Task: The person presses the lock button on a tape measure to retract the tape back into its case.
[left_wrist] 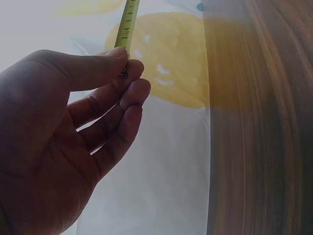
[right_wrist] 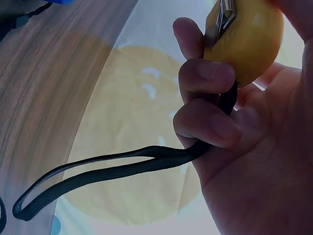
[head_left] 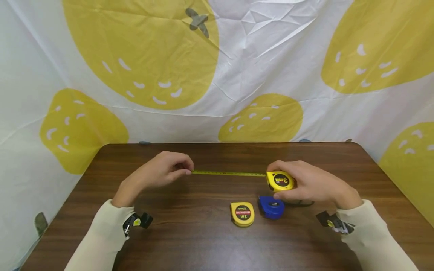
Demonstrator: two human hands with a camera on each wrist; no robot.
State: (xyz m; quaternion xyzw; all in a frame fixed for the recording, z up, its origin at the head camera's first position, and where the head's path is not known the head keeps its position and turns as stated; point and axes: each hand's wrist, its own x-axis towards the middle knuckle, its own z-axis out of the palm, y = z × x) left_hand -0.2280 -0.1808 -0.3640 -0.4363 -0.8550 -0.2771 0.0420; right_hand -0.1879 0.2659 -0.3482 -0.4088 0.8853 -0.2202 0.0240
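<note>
My right hand [head_left: 310,182] grips a yellow tape measure [head_left: 280,181] marked 3 by its case; in the right wrist view its black wrist strap [right_wrist: 112,169] hangs from between the curled fingers. A yellow-green blade [head_left: 228,173] stretches from the case leftward, nearly level above the table. Its free end is pinched between thumb and fingertips of my left hand [head_left: 162,169]; in the left wrist view, low numbers on the blade [left_wrist: 126,29] show just beyond the thumb. Below the blade lie a smaller yellow tape measure [head_left: 242,214] marked 2m and a blue tape measure [head_left: 271,207], close together.
The dark wooden table [head_left: 183,233] has rounded far corners. Behind it hangs a white cloth [head_left: 169,126] with large yellow fruit prints, meeting the table's back edge. Both wrists wear black camera straps [head_left: 133,223]. A dark cord [head_left: 301,203] lies beside the blue tape measure.
</note>
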